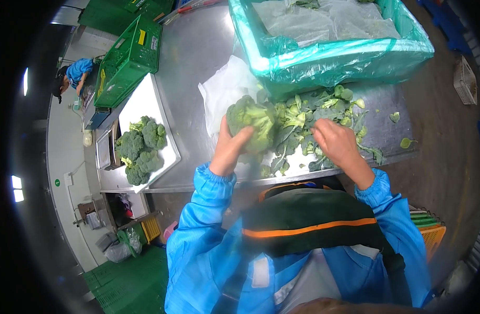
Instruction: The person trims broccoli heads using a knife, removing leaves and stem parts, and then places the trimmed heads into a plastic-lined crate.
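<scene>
In the head view, my left hand [233,143] grips a broccoli head [246,117] from the side, thumb across its pale stalk. The head is held over the steel worktable, its florets to the left and its cut stems facing right. My right hand [336,141] is to the right of it with curled fingers, above a heap of broccoli leaves and trimmings [299,114]. Whether anything is pinched between those fingers is hidden. Behind the broccoli lies a white sheet [226,88]. Several broccoli heads [140,147] are grouped on a white board [161,129] to the left.
A crate lined with green plastic film [342,62] stands at the table's back, with a white sheet inside. Green crates [134,59] stand at the far left. Loose leaves [407,142] are scattered at the steel table's [185,70] right end. Another person [77,74] works beyond the crates.
</scene>
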A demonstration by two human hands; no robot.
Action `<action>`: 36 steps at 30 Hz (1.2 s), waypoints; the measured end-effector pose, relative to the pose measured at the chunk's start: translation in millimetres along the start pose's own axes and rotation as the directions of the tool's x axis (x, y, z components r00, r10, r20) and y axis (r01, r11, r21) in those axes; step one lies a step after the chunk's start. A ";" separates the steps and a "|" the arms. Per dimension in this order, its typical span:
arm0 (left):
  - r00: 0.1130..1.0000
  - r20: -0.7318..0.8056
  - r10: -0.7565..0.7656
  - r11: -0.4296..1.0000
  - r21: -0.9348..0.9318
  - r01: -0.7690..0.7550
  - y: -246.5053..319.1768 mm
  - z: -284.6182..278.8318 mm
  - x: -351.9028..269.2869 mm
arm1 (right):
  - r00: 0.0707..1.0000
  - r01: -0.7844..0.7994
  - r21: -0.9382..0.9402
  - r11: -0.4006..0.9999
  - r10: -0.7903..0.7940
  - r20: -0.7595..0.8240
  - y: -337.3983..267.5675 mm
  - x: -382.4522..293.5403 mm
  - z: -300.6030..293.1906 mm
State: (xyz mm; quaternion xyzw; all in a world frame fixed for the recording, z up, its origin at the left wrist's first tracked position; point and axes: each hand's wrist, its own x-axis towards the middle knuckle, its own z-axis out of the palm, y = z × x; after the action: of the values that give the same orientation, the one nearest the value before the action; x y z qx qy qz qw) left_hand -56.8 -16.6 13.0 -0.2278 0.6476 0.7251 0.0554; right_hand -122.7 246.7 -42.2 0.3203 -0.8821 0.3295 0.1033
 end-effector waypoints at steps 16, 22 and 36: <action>0.995 -0.073 0.063 0.983 0.179 -0.049 3.3 -23.6 -14.4 | 0.984 -0.173 0.047 0.984 0.170 0.056 14.7 2.3 1.3; 0.972 0.093 0.218 0.888 0.394 -0.237 -15.1 -0.9 -11.2 | 0.992 0.044 0.359 0.932 0.003 -0.129 -55.7 34.0 6.9; 0.952 0.098 0.289 0.955 -0.103 -0.279 -38.6 -1.2 -17.2 | 0.833 -0.553 0.714 0.429 0.299 0.466 -56.3 24.5 20.4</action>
State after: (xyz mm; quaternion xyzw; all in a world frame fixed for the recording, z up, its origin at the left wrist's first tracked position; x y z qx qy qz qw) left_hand -26.7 -8.1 -15.4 -0.0933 0.6370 0.7649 -0.0233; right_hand -105.4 188.8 -19.0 0.1353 -0.6773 0.6718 -0.2679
